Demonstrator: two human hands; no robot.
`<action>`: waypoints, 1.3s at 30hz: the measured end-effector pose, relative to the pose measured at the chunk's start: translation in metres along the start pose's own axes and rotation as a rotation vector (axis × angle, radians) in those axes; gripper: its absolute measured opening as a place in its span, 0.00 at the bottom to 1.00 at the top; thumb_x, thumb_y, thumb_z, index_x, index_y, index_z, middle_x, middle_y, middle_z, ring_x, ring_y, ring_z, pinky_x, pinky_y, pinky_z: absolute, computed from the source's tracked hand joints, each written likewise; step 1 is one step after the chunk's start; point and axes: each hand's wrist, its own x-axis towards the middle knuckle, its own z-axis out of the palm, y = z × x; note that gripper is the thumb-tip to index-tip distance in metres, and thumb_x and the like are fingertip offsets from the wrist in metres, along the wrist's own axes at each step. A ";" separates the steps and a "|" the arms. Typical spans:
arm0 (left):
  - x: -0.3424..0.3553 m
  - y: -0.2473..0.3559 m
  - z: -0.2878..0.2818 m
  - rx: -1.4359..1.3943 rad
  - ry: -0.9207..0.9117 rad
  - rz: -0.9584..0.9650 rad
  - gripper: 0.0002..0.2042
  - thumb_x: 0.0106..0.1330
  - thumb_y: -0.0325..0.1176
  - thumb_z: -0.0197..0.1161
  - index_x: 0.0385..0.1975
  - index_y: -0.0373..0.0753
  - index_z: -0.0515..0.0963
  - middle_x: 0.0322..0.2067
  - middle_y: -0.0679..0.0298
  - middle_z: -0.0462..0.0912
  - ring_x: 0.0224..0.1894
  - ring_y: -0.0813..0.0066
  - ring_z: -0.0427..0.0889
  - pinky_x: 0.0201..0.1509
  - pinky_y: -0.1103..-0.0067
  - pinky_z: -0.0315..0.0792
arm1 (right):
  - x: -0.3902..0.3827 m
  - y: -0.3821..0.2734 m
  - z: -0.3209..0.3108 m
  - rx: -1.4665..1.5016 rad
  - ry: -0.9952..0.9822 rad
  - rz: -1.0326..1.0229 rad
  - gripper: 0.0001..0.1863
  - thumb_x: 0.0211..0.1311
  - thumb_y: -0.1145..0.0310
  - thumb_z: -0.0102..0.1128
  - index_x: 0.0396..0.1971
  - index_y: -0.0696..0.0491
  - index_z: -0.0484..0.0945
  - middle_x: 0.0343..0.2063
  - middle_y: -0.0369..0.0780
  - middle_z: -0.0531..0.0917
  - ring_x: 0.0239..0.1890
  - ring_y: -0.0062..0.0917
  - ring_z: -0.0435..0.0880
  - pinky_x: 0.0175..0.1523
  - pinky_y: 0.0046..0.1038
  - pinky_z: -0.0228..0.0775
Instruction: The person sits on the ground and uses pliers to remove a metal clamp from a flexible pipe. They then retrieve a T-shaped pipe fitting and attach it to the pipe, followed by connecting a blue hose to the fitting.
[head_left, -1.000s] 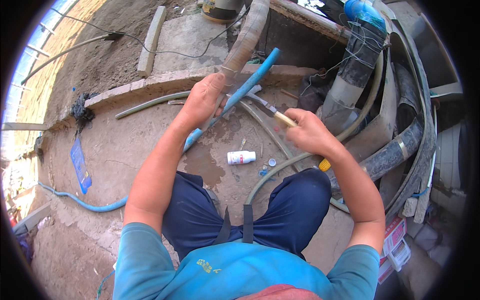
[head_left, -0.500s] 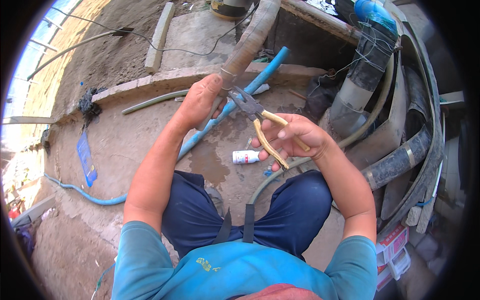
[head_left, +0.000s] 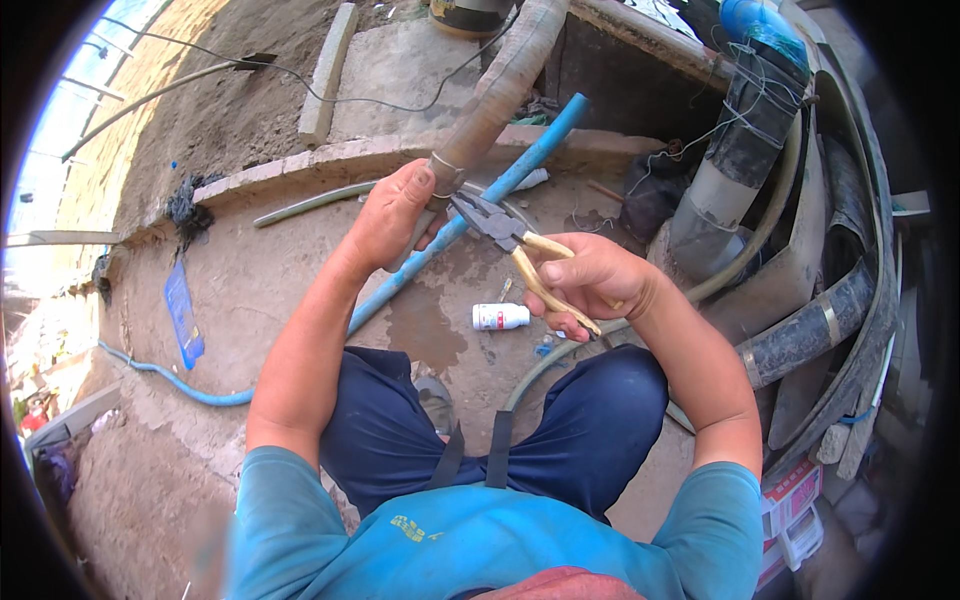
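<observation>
Yellow-handled pliers (head_left: 504,229): grasped by the right hand (head_left: 600,275), the steel head reaching beyond the fingertips toward the left hand.
Right fingers: clamped on the handles, thumb along the upper one, other fingers around the lower.
Pliers' tips: beside the wire (head_left: 446,163) around the brown hose's end; whether they touch, I cannot tell.
Left hand (head_left: 392,215): curled around a grey tube (head_left: 412,236), thumb against the brown hose (head_left: 497,100).
Blue pipe (head_left: 545,150): slanting behind the pliers.
White bottle (head_left: 500,316): lying on the ground (head_left: 300,270) below.
</observation>
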 end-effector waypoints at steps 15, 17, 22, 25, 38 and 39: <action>0.005 -0.019 0.013 -0.044 -0.081 0.008 0.31 0.78 0.63 0.48 0.60 0.37 0.71 0.26 0.66 0.75 0.20 0.82 0.72 0.21 0.83 0.67 | -0.009 0.016 0.037 -1.486 0.716 -0.057 0.15 0.68 0.64 0.68 0.38 0.60 0.75 0.29 0.47 0.85 0.29 0.36 0.88 0.33 0.37 0.79; 0.007 -0.021 0.016 -0.044 -0.082 0.014 0.31 0.79 0.63 0.47 0.60 0.38 0.71 0.26 0.67 0.75 0.20 0.82 0.72 0.22 0.83 0.67 | -0.012 0.025 0.025 -1.810 0.794 -0.220 0.13 0.67 0.66 0.67 0.37 0.59 0.74 0.31 0.51 0.85 0.34 0.46 0.88 0.38 0.42 0.79; 0.015 -0.017 0.024 -0.029 -0.058 0.008 0.30 0.79 0.62 0.45 0.59 0.39 0.70 0.23 0.66 0.74 0.19 0.83 0.71 0.24 0.84 0.67 | -0.011 0.028 0.002 -1.902 0.885 -0.331 0.14 0.66 0.65 0.66 0.39 0.57 0.71 0.34 0.55 0.84 0.39 0.57 0.83 0.44 0.51 0.76; 0.015 -0.017 0.025 -0.051 -0.038 -0.008 0.29 0.79 0.63 0.45 0.58 0.39 0.70 0.22 0.67 0.74 0.18 0.83 0.71 0.24 0.84 0.66 | -0.008 0.025 0.006 -1.800 0.902 -0.313 0.15 0.67 0.64 0.66 0.39 0.58 0.71 0.35 0.56 0.84 0.38 0.57 0.83 0.42 0.49 0.76; 0.015 -0.017 0.019 -0.039 -0.022 -0.013 0.29 0.80 0.62 0.46 0.59 0.39 0.71 0.22 0.67 0.74 0.19 0.83 0.70 0.23 0.84 0.66 | -0.034 0.014 0.034 -0.492 0.568 -0.058 0.21 0.75 0.57 0.60 0.54 0.60 0.75 0.48 0.50 0.83 0.44 0.36 0.89 0.44 0.40 0.89; 0.014 -0.017 0.020 -0.033 -0.019 -0.015 0.29 0.80 0.61 0.47 0.60 0.39 0.71 0.23 0.68 0.74 0.19 0.83 0.70 0.23 0.84 0.65 | -0.033 0.012 0.035 -0.413 0.537 -0.066 0.20 0.76 0.58 0.59 0.53 0.60 0.75 0.47 0.49 0.83 0.44 0.36 0.89 0.42 0.40 0.89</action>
